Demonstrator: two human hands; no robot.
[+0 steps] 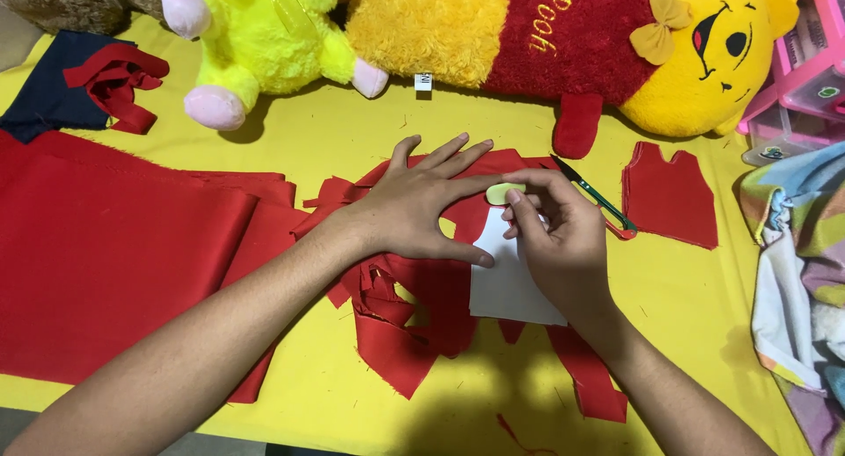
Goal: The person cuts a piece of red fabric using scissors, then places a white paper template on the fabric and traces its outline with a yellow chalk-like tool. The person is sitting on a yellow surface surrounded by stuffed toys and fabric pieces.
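In the middle of the frame the left hand point(414, 205) lies flat with the fingers spread wide. It presses down on a piece of red cloth point(422, 289) and its thumb touches the upper left edge of a white paper pattern point(506, 289). The right hand point(559, 236) is just beside it, to the right. Its thumb and first fingers are pressed together and pinch a small pale yellow chalk point(503, 193), which sits at the top edge of the paper, touching the red cloth there. The paper lies on top of the red cloth, and the heel of the right hand covers its right side.

All this rests on a yellow table point(326, 139). A big folded sheet of red fabric point(114, 262) fills the left of the frame. Near the right hand, a little up and to the right, lies a small green and red cutter point(598, 201), and further right a cut red piece in the shape of a small vest point(671, 194).

Along the top of the frame there are soft toys: a bright yellow plush animal with pink feet point(264, 42) and a big yellow bear pillow with a red shirt point(563, 42). In the upper left corner is a dark blue cloth with red strips point(79, 86). At the right edge hangs a coloured striped cloth point(801, 271), with pink plastic boxes point(805, 77) above it.
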